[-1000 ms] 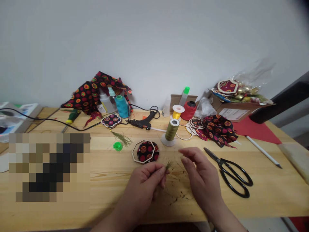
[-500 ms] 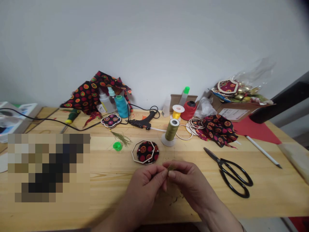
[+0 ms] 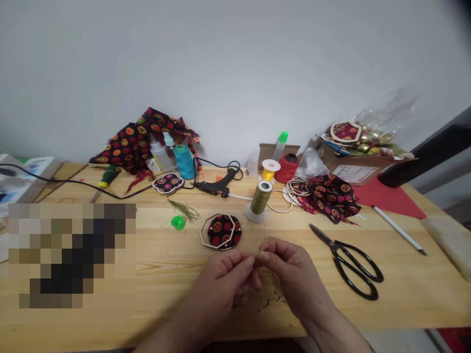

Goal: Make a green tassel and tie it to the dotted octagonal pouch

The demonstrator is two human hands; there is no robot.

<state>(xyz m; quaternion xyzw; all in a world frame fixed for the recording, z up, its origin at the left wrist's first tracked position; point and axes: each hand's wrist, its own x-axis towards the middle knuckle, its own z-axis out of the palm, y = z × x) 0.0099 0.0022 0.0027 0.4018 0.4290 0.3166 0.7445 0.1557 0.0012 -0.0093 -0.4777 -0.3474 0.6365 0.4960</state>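
My left hand (image 3: 224, 282) and my right hand (image 3: 290, 272) meet fingertip to fingertip low over the wooden table (image 3: 405, 289), both pinched together. What they pinch is hidden between the fingers. Just beyond them lies a round patterned fabric disc with a wooden octagon frame (image 3: 221, 231). An olive thread spool (image 3: 259, 198) stands upright behind that. Black scissors (image 3: 349, 269) lie to the right of my right hand. Dark thread scraps (image 3: 270, 300) are scattered on the wood under my hands.
A black glue gun (image 3: 218, 187) with its cord, a teal spool (image 3: 184, 161), yellow and red spools (image 3: 279, 169), a green cap (image 3: 178, 222), patterned fabric pieces (image 3: 333, 196), red paper (image 3: 390, 198) and a white pencil (image 3: 399, 230) crowd the table's back and right. A cardboard box (image 3: 362, 166) sits far right.
My right hand came left from an open pose and pinched against my left hand's fingertips. The small olive thread tuft that showed at my left fingers is now covered.
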